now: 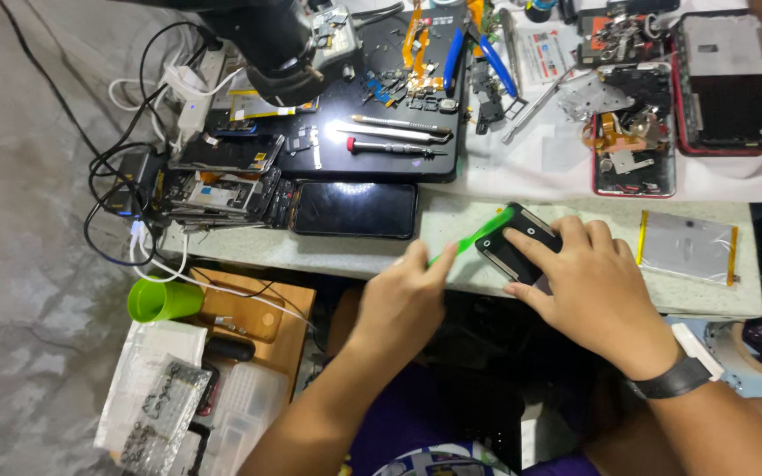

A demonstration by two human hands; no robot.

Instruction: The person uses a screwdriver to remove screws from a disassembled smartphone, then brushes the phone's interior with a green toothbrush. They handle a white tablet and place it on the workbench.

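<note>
A green plastic pry tool (pixel 474 238) is pinched in the left hand (pixel 403 300), its thin tip laid against the upper edge of a small black phone (pixel 518 242). The phone is pinned flat on the pale desk (pixel 575 211) under the spread fingers of the right hand (pixel 588 282), which presses rather than grips it (a dark wristband is worn on that arm). The step in hand is judged to be the prying of a seam along the phone's edge, with the tool at or just in the gap; how deep the tip sits cannot be told. For the next move a shallow, steady slide along the edge would be called for, with firm downward pressure kept so the phone does not skate. A silvery flat battery (pixel 688 247) lies just beyond the right hand, and a dark phone screen (pixel 354 210) above the left hand.
</note>
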